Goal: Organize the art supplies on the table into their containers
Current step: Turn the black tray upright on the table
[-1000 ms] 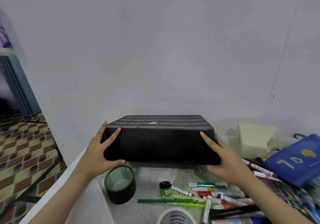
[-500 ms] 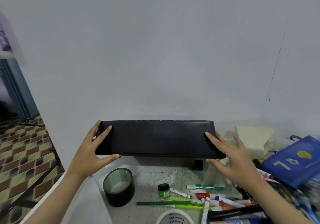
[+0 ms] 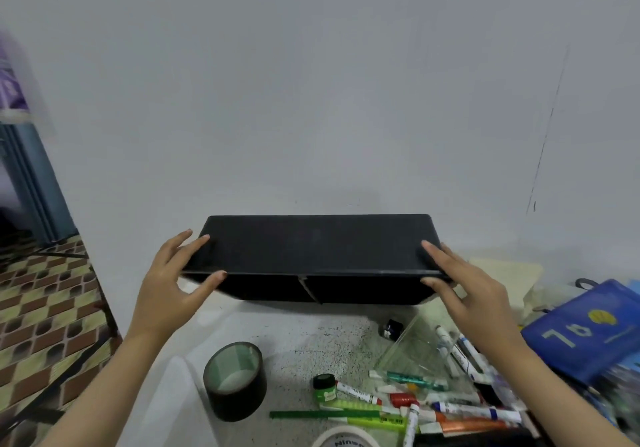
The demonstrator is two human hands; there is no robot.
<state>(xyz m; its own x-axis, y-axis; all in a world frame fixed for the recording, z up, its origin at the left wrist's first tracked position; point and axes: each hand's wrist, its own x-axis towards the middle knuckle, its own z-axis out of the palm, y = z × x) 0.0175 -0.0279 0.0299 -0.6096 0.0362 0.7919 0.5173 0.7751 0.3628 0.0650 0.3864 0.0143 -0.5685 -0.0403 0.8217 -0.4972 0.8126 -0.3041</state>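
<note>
1. Position: the black box (image 3: 318, 242) hangs between your hands, apparently clear of the desk (image 3: 311, 336). Its long axis runs from your left hand (image 3: 169, 284) to your right hand (image 3: 464, 287).
2. Grip: each hand clamps one end, fingers flat on the broad panel and thumb under the lower rim. Neither hand is nearer.
3. Orientation: the open side faces down towards you. In my judgement it needs turning mouth-up before you set it down.
4. Condition: matte and rigid, with one divider (image 3: 308, 289) visible inside.
</note>
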